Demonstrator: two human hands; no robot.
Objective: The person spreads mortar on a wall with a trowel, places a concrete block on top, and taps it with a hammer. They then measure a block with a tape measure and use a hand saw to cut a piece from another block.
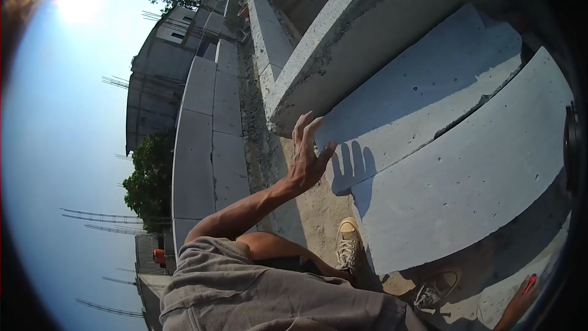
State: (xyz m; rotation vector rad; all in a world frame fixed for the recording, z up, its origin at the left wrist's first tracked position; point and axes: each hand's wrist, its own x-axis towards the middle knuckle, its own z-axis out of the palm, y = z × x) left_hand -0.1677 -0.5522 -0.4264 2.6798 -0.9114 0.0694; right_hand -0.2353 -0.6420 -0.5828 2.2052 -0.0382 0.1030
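Note:
My left hand (309, 154) is raised with its fingers apart and holds nothing. It is by the near end of a long grey concrete slab (392, 129), and its shadow falls on the slab. Alongside lies a second pale slab (453, 178), with a jagged dark gap between the two. At the lower right edge, my right hand (520, 299) appears small and partly cut off, closed around a small red thing that I cannot make out.
A thick concrete panel (343, 55) stands beside the slabs. A block wall (214, 141) runs along the left. Sandy ground (321, 208) lies around my shoes (347, 248). Beyond are buildings (156, 79), bushes (150, 178) and protruding rebar (101, 216).

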